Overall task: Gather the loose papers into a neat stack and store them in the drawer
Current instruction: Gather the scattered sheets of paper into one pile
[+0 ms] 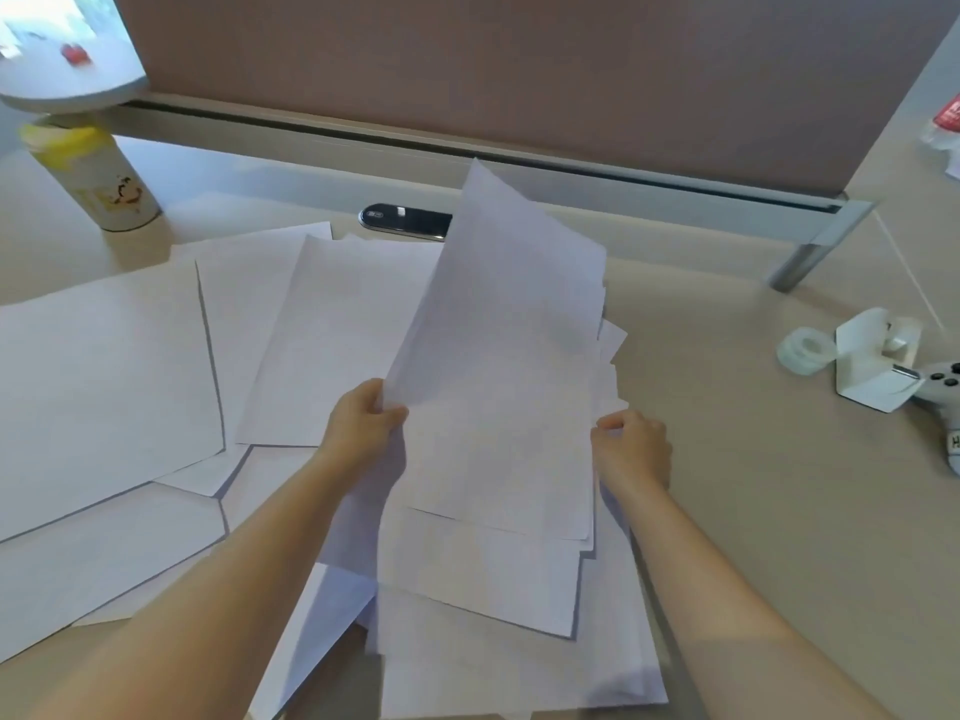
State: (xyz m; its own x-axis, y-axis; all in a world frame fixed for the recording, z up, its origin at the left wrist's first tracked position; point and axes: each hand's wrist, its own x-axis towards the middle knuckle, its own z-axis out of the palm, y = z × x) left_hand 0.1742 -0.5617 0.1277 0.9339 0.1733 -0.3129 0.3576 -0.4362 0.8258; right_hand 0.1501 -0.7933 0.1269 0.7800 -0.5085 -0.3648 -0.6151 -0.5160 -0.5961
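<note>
Several loose white papers [104,376] lie spread over the left half of the beige desk [753,511]. A rough, uneven stack of papers [498,579] sits in front of me at the centre. My left hand [363,423] pinches the left edge of one sheet [509,324], which is lifted and tilted above the stack. My right hand [631,446] grips the right edge of the stack with curled fingers. No drawer is in view.
A yellow-lidded cup [96,179] stands at the back left. A black cable port [405,220] is set in the desk behind the papers. A tape roll [805,350], white dispenser [878,366] and game controller [940,397] lie at right. A brown partition [519,70] closes the back.
</note>
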